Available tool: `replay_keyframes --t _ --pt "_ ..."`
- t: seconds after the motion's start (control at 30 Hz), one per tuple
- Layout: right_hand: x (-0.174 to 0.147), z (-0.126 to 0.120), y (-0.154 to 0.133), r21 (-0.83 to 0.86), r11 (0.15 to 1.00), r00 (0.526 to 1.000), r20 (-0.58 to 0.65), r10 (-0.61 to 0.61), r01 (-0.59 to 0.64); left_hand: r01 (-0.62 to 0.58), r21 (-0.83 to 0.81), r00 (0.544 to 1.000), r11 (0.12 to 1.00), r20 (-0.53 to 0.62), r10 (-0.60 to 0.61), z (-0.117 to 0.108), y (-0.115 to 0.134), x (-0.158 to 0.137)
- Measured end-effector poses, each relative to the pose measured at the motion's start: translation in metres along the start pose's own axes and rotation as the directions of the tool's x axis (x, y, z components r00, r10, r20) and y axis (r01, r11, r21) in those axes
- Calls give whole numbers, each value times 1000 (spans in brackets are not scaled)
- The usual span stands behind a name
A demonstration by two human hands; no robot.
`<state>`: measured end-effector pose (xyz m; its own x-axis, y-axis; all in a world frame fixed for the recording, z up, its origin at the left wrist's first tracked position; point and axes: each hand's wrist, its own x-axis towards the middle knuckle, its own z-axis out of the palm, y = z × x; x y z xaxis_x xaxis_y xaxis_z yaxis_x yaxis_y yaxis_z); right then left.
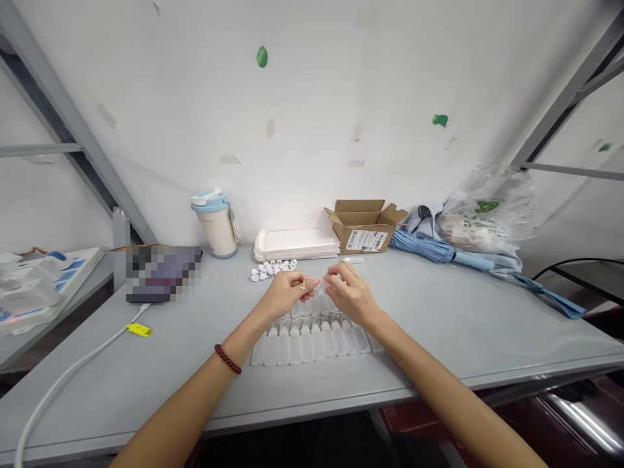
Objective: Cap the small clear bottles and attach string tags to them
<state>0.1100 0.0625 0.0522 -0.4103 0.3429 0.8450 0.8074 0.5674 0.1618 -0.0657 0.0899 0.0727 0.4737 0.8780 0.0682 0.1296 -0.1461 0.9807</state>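
My left hand [291,290] pinches a thin white loop [305,284] between thumb and fingers. Close beside it, my right hand [350,290] is closed at the fingertips around a small translucent piece, mostly hidden by the fingers. Below both hands lies a row of flat translucent bottles [307,343] with white loops at their necks. More such bottles lie behind that row, partly covered by my hands. A cluster of small white caps [273,268] sits just beyond my left hand.
Stacked white trays [299,244] and an open cardboard box [363,229] stand along the wall. A cream tumbler [217,224] is left of them. To the right lie a folded blue umbrella [429,247] and a plastic bag [487,214]. A white cable [82,357] crosses the left side of the table.
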Motion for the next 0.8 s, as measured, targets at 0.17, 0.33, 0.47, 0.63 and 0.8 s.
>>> replay_keyframes --t 0.17,0.33,0.47,0.63,0.8 --pt "1 1 -2 117 990 997 9 77 -77 -49 19 999 999 -22 49 1 0 0" --pt "-2 2 0 275 951 990 14 141 -139 -146 150 986 978 -53 155 0 4 -6" --pt "-3 2 2 324 929 984 29 177 -176 -212 267 969 940 -69 238 3 8 -9" --pt "-2 4 0 352 912 976 35 213 -212 -176 228 973 958 -106 204 4 5 -6" --pt "-1 4 -2 328 919 974 16 225 -218 -75 167 992 983 -89 91 2 2 -2"
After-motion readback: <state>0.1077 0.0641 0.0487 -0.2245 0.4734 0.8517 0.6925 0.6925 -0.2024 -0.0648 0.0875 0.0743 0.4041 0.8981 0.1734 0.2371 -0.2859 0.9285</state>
